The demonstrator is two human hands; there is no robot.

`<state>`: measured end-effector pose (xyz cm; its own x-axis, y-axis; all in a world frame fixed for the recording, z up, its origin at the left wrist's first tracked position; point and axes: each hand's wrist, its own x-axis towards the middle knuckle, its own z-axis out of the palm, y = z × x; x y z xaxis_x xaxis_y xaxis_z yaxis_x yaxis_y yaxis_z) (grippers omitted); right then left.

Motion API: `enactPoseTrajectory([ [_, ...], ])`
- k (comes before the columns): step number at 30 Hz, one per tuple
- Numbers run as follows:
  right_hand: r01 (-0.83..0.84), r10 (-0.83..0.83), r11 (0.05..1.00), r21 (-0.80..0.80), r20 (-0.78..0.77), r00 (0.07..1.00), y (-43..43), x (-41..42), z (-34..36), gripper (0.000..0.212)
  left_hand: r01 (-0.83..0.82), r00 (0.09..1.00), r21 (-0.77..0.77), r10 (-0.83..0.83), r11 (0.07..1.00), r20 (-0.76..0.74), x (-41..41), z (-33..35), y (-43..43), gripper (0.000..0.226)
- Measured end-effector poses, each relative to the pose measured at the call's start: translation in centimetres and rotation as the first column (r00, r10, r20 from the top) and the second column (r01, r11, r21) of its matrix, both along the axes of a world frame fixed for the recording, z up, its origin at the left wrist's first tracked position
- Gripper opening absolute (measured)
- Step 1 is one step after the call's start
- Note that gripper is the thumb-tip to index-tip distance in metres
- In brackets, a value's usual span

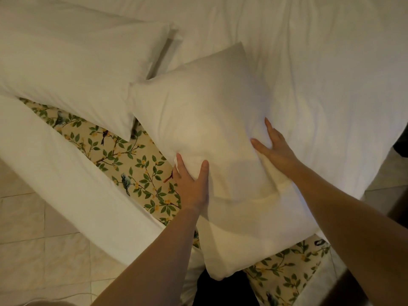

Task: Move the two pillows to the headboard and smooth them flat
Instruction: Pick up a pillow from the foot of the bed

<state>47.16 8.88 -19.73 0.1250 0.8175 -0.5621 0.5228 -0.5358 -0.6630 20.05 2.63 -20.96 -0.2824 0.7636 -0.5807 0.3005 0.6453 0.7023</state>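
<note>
A white pillow [205, 120] lies across the middle of the bed, its near corner hanging over the bed's edge. My left hand [193, 184] grips its left edge, thumb on top and fingers tucked under the fabric. My right hand [273, 146] presses on its right side, thumb and fingers spread into the cloth. A second white pillow [81, 69] lies to the upper left, overlapping the first pillow's far corner.
A white duvet [320, 74] covers the right part of the bed. A floral sheet with birds and leaves [132, 160] shows between the pillows and a folded white cover [72, 173] at the left. Tiled floor [33, 239] lies below left.
</note>
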Motion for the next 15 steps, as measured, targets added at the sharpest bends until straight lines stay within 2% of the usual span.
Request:
enactPoseTrajectory([
  [2,-0.008,0.007,1.0,0.006,0.034,0.999,-0.6,-1.0,0.5,0.111,-0.03,0.999,0.036,0.03,0.999,0.012,0.4,0.4,-0.1,0.094],
  [6,-0.011,0.008,0.999,0.033,0.091,0.996,-1.7,-2.9,2.0,0.101,-0.041,0.999,0.099,0.039,0.994,0.016,0.8,1.9,-0.4,0.092],
  [8,-0.001,-0.004,0.999,0.046,0.108,0.994,-2.2,-3.9,3.1,0.105,-0.024,0.999,0.123,0.021,0.992,0.025,0.6,3.1,-0.3,0.094],
  [11,0.039,-0.047,0.997,0.07,0.121,0.992,-3.2,-5.8,5.3,0.111,0.087,0.996,0.145,-0.089,0.986,0.003,-0.5,5.0,-0.5,0.099],
  [15,0.097,-0.108,0.991,0.097,0.118,0.987,-4.8,-9.5,8.5,0.108,0.241,0.968,0.138,-0.227,0.961,-0.11,-3.3,8.2,-1.2,0.106],
])
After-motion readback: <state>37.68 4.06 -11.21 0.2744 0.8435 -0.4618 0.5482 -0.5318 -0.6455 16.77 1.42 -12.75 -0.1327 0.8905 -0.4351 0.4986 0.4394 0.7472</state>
